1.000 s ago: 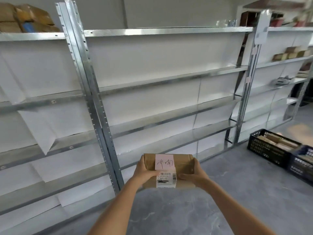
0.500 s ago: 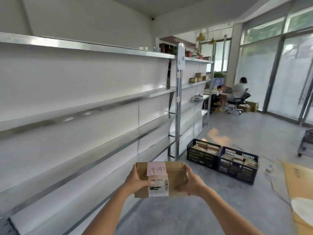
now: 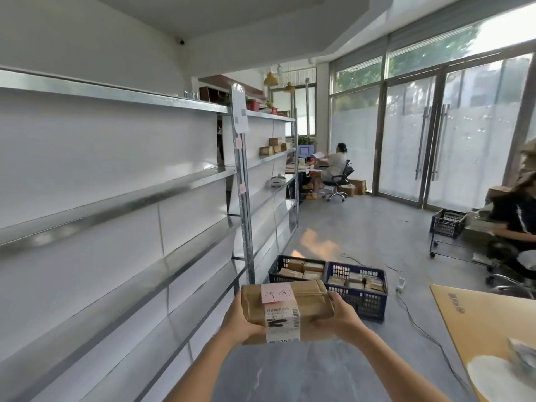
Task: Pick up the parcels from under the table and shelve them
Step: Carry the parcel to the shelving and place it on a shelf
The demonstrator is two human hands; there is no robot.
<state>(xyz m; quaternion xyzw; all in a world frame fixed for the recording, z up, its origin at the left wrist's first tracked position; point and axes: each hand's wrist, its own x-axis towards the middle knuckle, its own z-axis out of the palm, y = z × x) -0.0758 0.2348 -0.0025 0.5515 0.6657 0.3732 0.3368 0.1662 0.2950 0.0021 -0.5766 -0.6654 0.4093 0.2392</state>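
Note:
I hold a brown cardboard parcel [image 3: 310,303] in front of me at low centre, with a pink handwritten note and a white barcode label on it. My left hand [image 3: 239,322] grips its left end and my right hand [image 3: 338,316] grips its right end. The long metal shelving [image 3: 121,198] with white back panels runs along my left, its near bays bare. A few small brown parcels [image 3: 274,146] sit on a shelf of the far bay.
Two dark plastic crates [image 3: 358,291] filled with parcels stand on the grey floor just ahead, by the shelf upright [image 3: 245,204]. A cable trails across the floor. A table corner [image 3: 475,323] is at right. One person sits at a far desk, another at the right edge.
My view has swung right, from facing the shelves to looking down the aisle. The parcel stays gripped in both hands, and the crates now lie closer ahead.

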